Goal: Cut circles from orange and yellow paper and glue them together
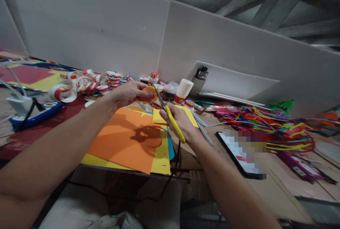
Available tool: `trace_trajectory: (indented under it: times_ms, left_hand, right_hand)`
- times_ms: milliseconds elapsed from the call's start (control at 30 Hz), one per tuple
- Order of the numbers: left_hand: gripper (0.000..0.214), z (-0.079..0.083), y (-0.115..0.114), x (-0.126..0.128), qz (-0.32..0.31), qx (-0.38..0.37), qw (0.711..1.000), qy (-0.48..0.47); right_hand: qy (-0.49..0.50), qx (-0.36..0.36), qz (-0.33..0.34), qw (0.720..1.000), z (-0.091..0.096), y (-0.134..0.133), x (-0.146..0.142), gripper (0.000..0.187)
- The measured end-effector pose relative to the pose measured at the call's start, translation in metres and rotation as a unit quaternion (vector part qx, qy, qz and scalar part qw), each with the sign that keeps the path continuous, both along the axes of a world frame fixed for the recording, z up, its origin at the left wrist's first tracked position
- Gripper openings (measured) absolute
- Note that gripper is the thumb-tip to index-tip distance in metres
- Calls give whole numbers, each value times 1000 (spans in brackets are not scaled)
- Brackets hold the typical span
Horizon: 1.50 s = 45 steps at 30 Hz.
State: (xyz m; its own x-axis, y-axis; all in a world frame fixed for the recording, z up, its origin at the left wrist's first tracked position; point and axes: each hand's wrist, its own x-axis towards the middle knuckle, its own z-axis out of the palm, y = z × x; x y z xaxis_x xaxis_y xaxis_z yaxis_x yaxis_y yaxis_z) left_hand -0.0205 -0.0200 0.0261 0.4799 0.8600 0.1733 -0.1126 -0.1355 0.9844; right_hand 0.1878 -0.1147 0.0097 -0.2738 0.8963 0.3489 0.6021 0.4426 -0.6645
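Between the thumb and fingers of my left hand (130, 92) is a round orange paper disc (148, 95), held up above the table. My right hand (180, 119) grips yellow-handled scissors (172, 124), their blades pointing up and away beside the disc's right edge. Whether the blades touch the paper I cannot tell. Below both hands lies an orange sheet (119, 140) with a round cut at its right side, shaded by my hands. Yellow paper (162, 158) sits under it, and another yellow piece (158, 115) is partly behind my right hand.
Stacked paper cups (183, 91) and a dark bottle (199, 82) stand at the back. Cut cup rings (63, 92) heap up at left, near a blue power strip (37, 115). On the right are a phone (239, 154), colourful pipe cleaners (265, 122) and a purple tool (300, 165).
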Motion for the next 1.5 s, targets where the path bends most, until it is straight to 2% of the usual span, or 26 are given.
trace_trajectory:
  times_ms: [267, 500, 600, 767, 900, 1033, 1167, 1267, 1367, 1500]
  left_hand:
    - [6, 6, -1, -5, 1, -11, 1000, 24]
    - [15, 5, 0, -8, -12, -17, 999, 39]
    - [11, 3, -1, -3, 11, -5, 1000, 25]
    - [9, 2, 5, -2, 85, 8, 995, -41]
    - [11, 2, 5, -3, 105, 21, 993, -47]
    - [13, -2, -7, 8, 39, 78, 994, 65]
    - [9, -11, -18, 22, -21, 162, 976, 144]
    - [15, -16, -22, 29, -23, 190, 964, 185]
    - [16, -19, -22, 31, -12, 215, 957, 196]
    - [12, -22, -20, 32, -23, 194, 964, 182]
  right_hand:
    - [-7, -1, 6, 1000, 2, -1, 0, 43]
    - [-39, -3, 6, 999, -2, 3, 2, 36]
    - [-16, -18, 6, 1000, -6, 6, 3, 30]
    - [19, -68, 14, 997, -12, 12, 9, 21]
    - [99, -26, -27, 994, -15, 16, 9, 25]
    - [213, 35, -52, 975, -13, 15, 4, 40]
    - [242, 45, -18, 969, -13, 13, 0, 48]
    - [226, 44, 10, 973, -16, 13, -1, 44]
    - [207, 37, 4, 978, -18, 13, -1, 40]
    - [224, 36, 0, 974, -18, 14, -2, 44]
